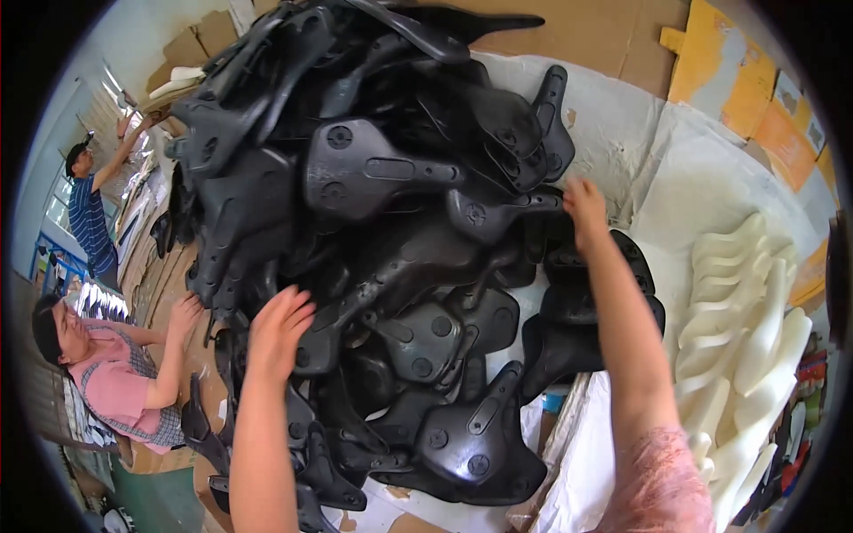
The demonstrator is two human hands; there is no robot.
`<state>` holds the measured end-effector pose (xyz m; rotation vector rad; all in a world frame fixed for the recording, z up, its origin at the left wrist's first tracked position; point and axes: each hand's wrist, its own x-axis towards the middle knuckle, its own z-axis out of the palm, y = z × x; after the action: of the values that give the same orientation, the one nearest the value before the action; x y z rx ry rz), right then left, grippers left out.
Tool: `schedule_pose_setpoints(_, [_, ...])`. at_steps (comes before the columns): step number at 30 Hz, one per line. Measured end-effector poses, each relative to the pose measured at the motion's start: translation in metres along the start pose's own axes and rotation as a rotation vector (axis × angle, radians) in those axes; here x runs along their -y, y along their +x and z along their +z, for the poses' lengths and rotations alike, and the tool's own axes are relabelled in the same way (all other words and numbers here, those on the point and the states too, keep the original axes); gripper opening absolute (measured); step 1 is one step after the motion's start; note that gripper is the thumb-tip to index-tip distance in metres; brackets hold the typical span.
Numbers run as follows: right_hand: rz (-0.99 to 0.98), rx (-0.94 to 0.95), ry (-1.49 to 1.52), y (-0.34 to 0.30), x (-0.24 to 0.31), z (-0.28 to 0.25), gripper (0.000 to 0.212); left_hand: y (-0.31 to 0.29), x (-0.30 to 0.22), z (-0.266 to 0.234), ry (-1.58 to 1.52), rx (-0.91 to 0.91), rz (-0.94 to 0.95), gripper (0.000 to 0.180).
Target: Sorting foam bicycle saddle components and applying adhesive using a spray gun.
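Observation:
A big heap of black moulded plastic shells (pixel 382 173), each with a wide end, round recesses and a narrow slotted end, fills the middle. My right hand (pixel 584 209) is at the heap's right side, its bent fingers closed at the narrow tip of one black shell (pixel 484 213). On the left, my left hand (pixel 281 333) is over the heap, fingers stretched out and nothing visible in them. Just beyond its fingertips lies another shell (pixel 318 351). A shiny shell (pixel 466 444) rests flat at the near edge of the heap.
Cream wavy foam-like pieces (pixel 733 329) are stacked at the right. White sheeting (pixel 613 133) and brown cardboard (pixel 586 40) lie behind the heap. One person in pink (pixel 120 382) has a hand at the heap's left edge; another in a striped shirt (pixel 91 218) stands farther back.

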<state>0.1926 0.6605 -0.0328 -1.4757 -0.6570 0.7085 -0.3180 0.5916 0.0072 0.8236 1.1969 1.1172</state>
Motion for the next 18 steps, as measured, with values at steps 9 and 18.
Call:
schedule_pose_setpoints(9, [0.019,0.095,-0.146,0.097,-0.02,0.061,0.098,0.155,0.031,0.18,-0.703,-0.011,0.154,0.078])
schedule_pose_setpoints(18, [0.233,0.472,0.404,-0.012,-0.187,0.122,0.042,0.108,0.064,0.138,-0.589,-0.175,0.214,0.051])
